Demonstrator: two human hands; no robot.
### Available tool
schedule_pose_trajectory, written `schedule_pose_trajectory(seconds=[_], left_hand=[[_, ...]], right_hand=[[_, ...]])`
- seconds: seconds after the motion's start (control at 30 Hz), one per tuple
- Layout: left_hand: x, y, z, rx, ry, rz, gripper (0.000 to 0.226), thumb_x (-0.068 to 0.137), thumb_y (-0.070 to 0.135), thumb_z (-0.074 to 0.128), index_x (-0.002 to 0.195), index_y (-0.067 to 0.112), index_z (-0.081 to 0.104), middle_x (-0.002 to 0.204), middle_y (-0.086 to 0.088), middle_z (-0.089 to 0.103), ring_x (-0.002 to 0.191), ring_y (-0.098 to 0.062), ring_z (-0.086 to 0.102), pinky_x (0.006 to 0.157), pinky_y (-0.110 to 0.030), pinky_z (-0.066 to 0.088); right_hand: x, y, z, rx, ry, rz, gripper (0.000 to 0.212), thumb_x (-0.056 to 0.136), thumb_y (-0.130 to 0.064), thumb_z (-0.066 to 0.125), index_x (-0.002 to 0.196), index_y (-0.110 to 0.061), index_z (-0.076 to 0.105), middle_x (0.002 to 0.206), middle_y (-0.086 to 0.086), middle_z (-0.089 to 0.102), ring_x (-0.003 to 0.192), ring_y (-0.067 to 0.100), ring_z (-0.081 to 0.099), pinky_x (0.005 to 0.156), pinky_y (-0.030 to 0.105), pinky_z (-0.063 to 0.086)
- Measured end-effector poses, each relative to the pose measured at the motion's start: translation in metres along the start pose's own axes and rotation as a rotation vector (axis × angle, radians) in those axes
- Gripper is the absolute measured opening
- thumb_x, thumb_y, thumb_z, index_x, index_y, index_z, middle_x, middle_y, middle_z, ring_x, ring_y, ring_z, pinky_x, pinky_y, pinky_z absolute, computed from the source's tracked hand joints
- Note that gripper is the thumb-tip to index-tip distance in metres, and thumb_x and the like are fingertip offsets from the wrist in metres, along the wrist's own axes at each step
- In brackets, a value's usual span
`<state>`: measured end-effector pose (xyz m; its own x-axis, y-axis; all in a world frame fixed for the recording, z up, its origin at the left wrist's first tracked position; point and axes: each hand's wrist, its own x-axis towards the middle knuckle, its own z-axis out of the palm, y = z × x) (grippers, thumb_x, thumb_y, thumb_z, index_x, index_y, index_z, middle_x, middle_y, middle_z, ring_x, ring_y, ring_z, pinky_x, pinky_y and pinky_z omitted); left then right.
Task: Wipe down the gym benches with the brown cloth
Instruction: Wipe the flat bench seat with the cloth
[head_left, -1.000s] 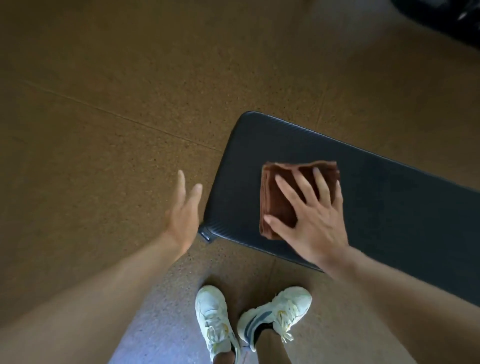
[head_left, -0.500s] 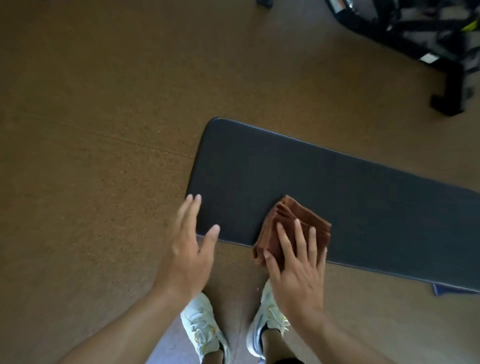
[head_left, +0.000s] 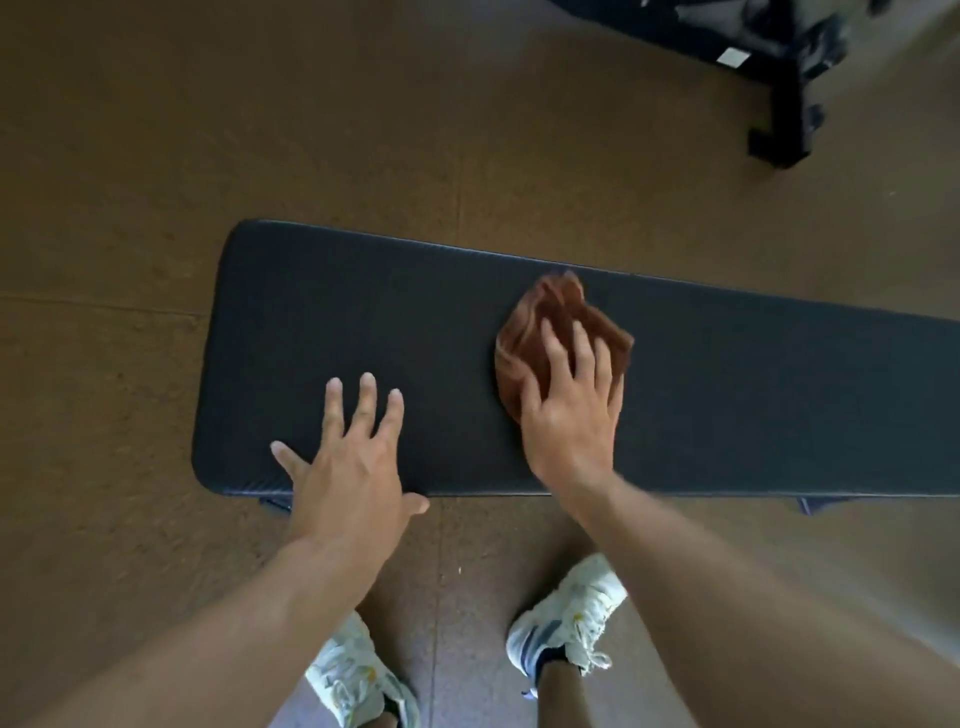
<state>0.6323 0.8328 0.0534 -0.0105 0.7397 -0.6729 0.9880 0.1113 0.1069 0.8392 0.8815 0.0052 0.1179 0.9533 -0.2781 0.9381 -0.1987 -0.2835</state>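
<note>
Head view: looking straight down at a dark bench (head_left: 415, 332) that runs left to right across the brown floor (head_left: 260, 130); both bare forearms enter from the bottom edge.
Bench: flat padded top, rounded left end fully visible, right end cut off by the picture edge; near long edge lies just ahead of the feet.
Cloth (head_left: 550, 322): brown, bunched and creased, not folded flat; lies on the bench top about midway along the visible length, its far tip close to the far edge of the pad.
Right hand (head_left: 571, 410): palm down on the near part of the cloth, fingers spread and slightly bent, pressing it onto the pad; not curled around it. Fingers are a little motion-blurred.
Left hand (head_left: 353, 467): flat on the bare pad near the left end, close to the near edge, fingers splayed wide, holding nothing; thumb reaches over the near edge.
Hand spacing: left hand and cloth are apart, with bare pad between them.
Shoes (head_left: 571, 613): pale trainers, one under each forearm, on the floor just beside the near edge of the bench; the left shoe is partly hidden by the left arm.
Frame (head_left: 784, 88): black gym equipment at top right, on the floor, well apart from the bench; blurred, type cannot be told; a small white label shows on it.
Floor: speckled brown, faint seam lines visible.
</note>
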Motion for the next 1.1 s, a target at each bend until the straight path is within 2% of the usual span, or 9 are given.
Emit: schedule_pose_trajectory(seconds=[0.1, 0.17, 0.3, 0.47, 0.6, 0.73, 0.8, 0.97, 1.1], left_hand=[[0.002, 0.012, -0.011, -0.035, -0.037, -0.036, 0.11, 0.087, 0.057, 0.07, 0.163, 0.022, -0.001, 0.171, -0.004, -0.012, 0.156, -0.034, -0.016, 0.113, -0.064, 0.035], [0.005, 0.021, -0.017, -0.024, -0.053, -0.072, 0.111, 0.086, 0.058, 0.072, 0.163, 0.018, 0.002, 0.171, -0.007, -0.009, 0.157, -0.036, -0.012, 0.113, -0.058, 0.041], [0.009, 0.029, -0.01, 0.046, -0.021, -0.092, 0.112, 0.085, 0.061, 0.07, 0.162, 0.014, 0.004, 0.171, -0.011, -0.006, 0.156, -0.039, -0.008, 0.113, -0.052, 0.044], [0.007, 0.026, 0.005, -0.026, 0.045, -0.1, 0.118, 0.079, 0.06, 0.076, 0.162, 0.016, 0.005, 0.171, -0.006, -0.01, 0.157, -0.033, -0.01, 0.115, -0.058, 0.038], [0.0, 0.058, 0.001, 0.026, 0.032, -0.03, 0.132, 0.075, 0.058, 0.081, 0.16, 0.03, -0.016, 0.167, -0.001, -0.027, 0.156, -0.032, -0.018, 0.115, -0.066, 0.033], [0.022, 0.13, -0.02, 0.133, -0.077, 0.001, 0.154, 0.068, 0.058, 0.087, 0.149, 0.027, -0.041, 0.154, -0.011, -0.05, 0.148, -0.043, -0.034, 0.111, -0.078, 0.024], [0.039, 0.16, -0.026, 0.161, -0.132, 0.017, 0.163, 0.061, 0.056, 0.091, 0.145, 0.025, -0.045, 0.149, -0.012, -0.056, 0.144, -0.045, -0.039, 0.108, -0.082, 0.02], [0.06, 0.188, -0.011, 0.127, -0.177, -0.08, 0.172, 0.052, 0.056, 0.095, 0.146, 0.023, -0.045, 0.148, -0.012, -0.057, 0.145, -0.045, -0.038, 0.108, -0.08, 0.027], [0.055, 0.188, -0.008, 0.122, -0.15, -0.086, 0.169, 0.051, 0.06, 0.094, 0.149, 0.028, -0.041, 0.153, -0.006, -0.052, 0.148, -0.039, -0.035, 0.11, -0.075, 0.03]], right_hand=[[-0.094, 0.03, 0.006, -0.024, -0.075, 0.067, 0.06, 0.104, -0.059, 0.026, 0.163, -0.048, 0.015, 0.175, -0.015, 0.0, 0.163, 0.019, -0.006, 0.132, 0.051, -0.002], [-0.096, 0.039, 0.007, -0.062, -0.153, 0.086, 0.067, 0.1, -0.065, 0.02, 0.164, -0.049, 0.008, 0.173, -0.018, -0.01, 0.162, 0.019, -0.013, 0.131, 0.051, -0.007], [0.0, 0.018, -0.004, -0.065, -0.093, 0.149, 0.07, 0.102, -0.069, 0.022, 0.164, -0.046, 0.001, 0.176, -0.005, -0.015, 0.16, 0.023, -0.023, 0.127, 0.058, -0.014], [0.118, 0.02, -0.033, -0.107, -0.063, 0.008, 0.063, 0.106, -0.064, 0.022, 0.165, -0.046, 0.011, 0.177, -0.004, 0.002, 0.163, 0.026, -0.011, 0.128, 0.061, -0.009], [0.023, 0.077, -0.027, -0.098, 0.027, -0.135, 0.059, 0.105, -0.049, 0.03, 0.163, -0.038, 0.026, 0.174, -0.001, 0.017, 0.163, 0.027, 0.005, 0.129, 0.06, 0.006], [-0.085, 0.13, -0.033, -0.156, -0.08, -0.14, 0.063, 0.101, -0.05, 0.041, 0.162, -0.035, 0.032, 0.169, 0.002, 0.027, 0.162, 0.028, 0.012, 0.128, 0.064, 0.014], [-0.061, 0.128, -0.032, -0.163, -0.13, -0.073, 0.068, 0.098, -0.059, 0.04, 0.16, -0.035, 0.029, 0.164, 0.004, 0.03, 0.158, 0.032, 0.017, 0.128, 0.065, 0.01], [0.081, 0.097, -0.043, -0.164, -0.056, -0.117, 0.069, 0.106, -0.06, 0.019, 0.167, -0.033, 0.0, 0.177, 0.002, -0.006, 0.161, 0.031, -0.018, 0.126, 0.064, -0.01], [0.104, 0.116, -0.05, -0.172, 0.006, -0.323, 0.061, 0.11, -0.05, 0.022, 0.168, -0.03, 0.013, 0.177, -0.004, 0.01, 0.164, 0.028, -0.002, 0.128, 0.064, 0.001]])
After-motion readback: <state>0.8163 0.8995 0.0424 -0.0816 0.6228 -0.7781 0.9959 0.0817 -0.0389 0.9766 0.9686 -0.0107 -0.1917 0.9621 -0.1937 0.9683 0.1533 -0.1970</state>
